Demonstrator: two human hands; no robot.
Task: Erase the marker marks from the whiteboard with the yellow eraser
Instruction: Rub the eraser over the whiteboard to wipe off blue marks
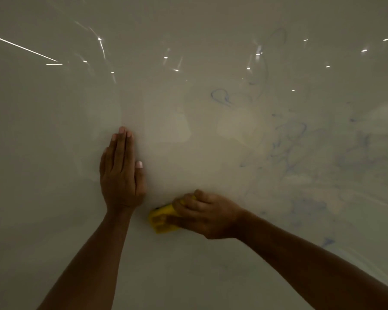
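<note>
**Head view: eraser low on the board, blue smears waiting to the right**

Head view, the only one: the right hand has its fingers curled over the yellow eraser and presses it against the whiteboard low in the middle, just beside the wrist of the left hand. That left hand lies flat on the board, fingers straight and together, grasping nothing; it looks like a brace.

To do this stroke well, I would judge that the eraser's face should stay flat on the surface with steady pressure, and passes should overlap, working rightward toward the blue marker marks. These are faint loops and smudges across the right half, with a clearer loop higher up and a small blue patch low down. Smeared haze probably needs repeated passes.

Bright reflections of ceiling lights streak the upper board and could hide pale traces. The braced left hand sits clear of the marked side, so nothing blocks the sweep.
</note>
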